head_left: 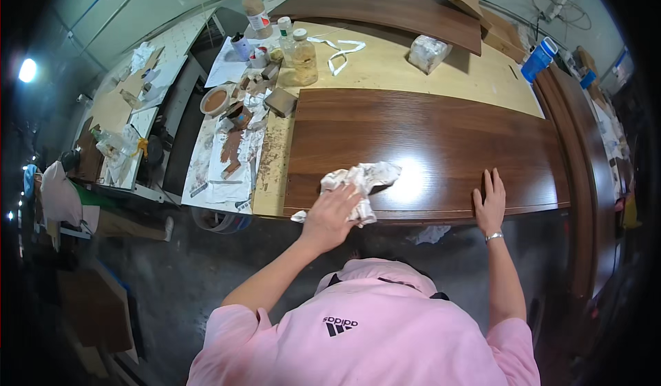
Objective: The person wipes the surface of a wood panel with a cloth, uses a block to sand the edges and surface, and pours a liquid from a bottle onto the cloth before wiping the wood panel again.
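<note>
A glossy dark brown wooden board (441,131) lies flat in front of me, light glaring off its middle. My left hand (332,215) holds a crumpled white rag (368,177) with brownish stains against the board's near left part; its fingers lie over the cloth, and some rag sticks out on both sides. Toward the near right corner, my right hand (490,203) rests on the board, fingers stretched out and thumb apart, with nothing in it.
Left of the board are a tub of brown paste (215,101), a grey block (281,102) and stained paper. Bottles (301,59) stand behind them. Another brown board (385,11), a wrapped white bundle (428,53) and a blue bottle (539,59) are farther back. Long brown panels (585,172) stand right.
</note>
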